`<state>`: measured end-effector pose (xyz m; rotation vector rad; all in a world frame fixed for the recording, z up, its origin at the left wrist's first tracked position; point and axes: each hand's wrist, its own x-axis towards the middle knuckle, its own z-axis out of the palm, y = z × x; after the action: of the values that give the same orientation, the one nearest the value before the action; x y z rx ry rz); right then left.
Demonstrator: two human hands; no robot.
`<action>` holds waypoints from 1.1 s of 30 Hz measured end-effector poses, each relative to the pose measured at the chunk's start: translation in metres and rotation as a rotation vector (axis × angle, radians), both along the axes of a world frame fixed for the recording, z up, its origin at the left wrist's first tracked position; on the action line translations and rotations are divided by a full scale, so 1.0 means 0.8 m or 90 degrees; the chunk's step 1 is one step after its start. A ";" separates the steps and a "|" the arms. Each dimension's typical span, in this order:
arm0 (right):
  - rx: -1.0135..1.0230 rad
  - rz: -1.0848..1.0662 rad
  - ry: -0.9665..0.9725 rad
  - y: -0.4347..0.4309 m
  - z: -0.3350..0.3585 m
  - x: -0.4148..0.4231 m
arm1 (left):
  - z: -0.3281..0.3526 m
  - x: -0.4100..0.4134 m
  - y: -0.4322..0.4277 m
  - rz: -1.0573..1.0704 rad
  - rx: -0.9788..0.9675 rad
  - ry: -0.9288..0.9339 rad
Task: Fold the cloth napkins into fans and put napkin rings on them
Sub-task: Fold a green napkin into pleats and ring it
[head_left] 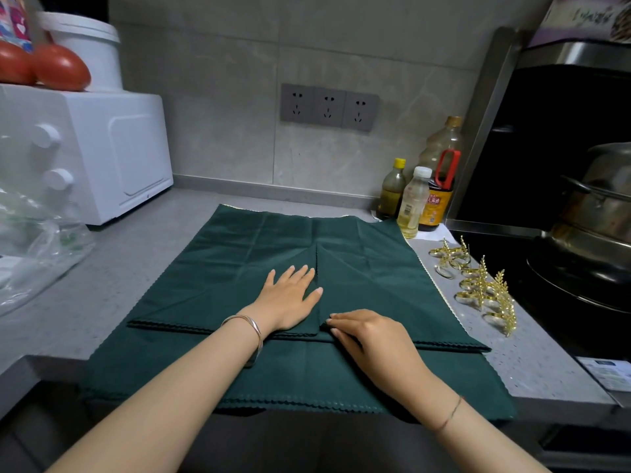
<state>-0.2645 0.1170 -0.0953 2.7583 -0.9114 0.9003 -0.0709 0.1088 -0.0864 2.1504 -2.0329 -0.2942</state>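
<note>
My right hand (368, 339) curled its fingers onto the near end of the centre pleat of the napkin (222, 254), apparently pinching it to set the crease. Farther in, my left hand (290, 298) lay flat with fingers straight, pinning the cloth to the counter (146, 254). To the right, the napkin rings (478, 288) lay within reach.

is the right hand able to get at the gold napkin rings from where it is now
Probably yes: the gold napkin rings lie on the counter right of the green napkin, nothing between them and the right hand, though its fingers must first release the fold.
</note>
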 end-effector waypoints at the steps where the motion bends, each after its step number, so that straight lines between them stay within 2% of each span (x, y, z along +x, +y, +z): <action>1: -0.013 -0.002 0.011 0.000 -0.001 0.001 | 0.000 0.000 0.000 -0.002 0.000 0.001; 6: -0.028 -0.006 0.038 0.001 -0.002 0.002 | -0.001 0.001 -0.004 -0.020 0.018 -0.023; 8: 0.038 0.006 0.060 0.003 0.004 0.001 | -0.003 0.001 -0.005 -0.019 0.016 -0.028; 10: 0.183 0.017 0.092 -0.003 0.017 -0.001 | -0.005 0.001 -0.005 -0.019 0.013 -0.033; 12: 0.288 0.023 0.031 -0.016 0.032 0.001 | -0.006 0.002 -0.005 -0.022 0.014 -0.040; 14: 0.293 -0.010 -0.076 -0.041 0.044 0.011 | -0.006 0.002 -0.006 -0.024 0.017 -0.047; 16: 0.278 -0.046 -0.102 -0.073 0.049 0.031 | -0.005 0.002 -0.006 -0.024 0.020 -0.048; 21: 0.262 -0.077 0.127 -0.141 0.034 0.086 | -0.003 0.000 -0.004 -0.021 0.021 -0.042; 23: 0.276 -0.091 0.180 -0.149 0.026 0.091 | -0.004 0.000 -0.004 -0.018 0.018 -0.040; 33: 0.322 -0.167 0.206 -0.117 0.004 0.003 | -0.005 -0.001 -0.004 -0.021 0.028 -0.040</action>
<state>-0.2619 0.0237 -0.0923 2.9330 -1.5553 0.1852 -0.0713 0.1056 -0.0901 2.1802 -2.1160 -0.2818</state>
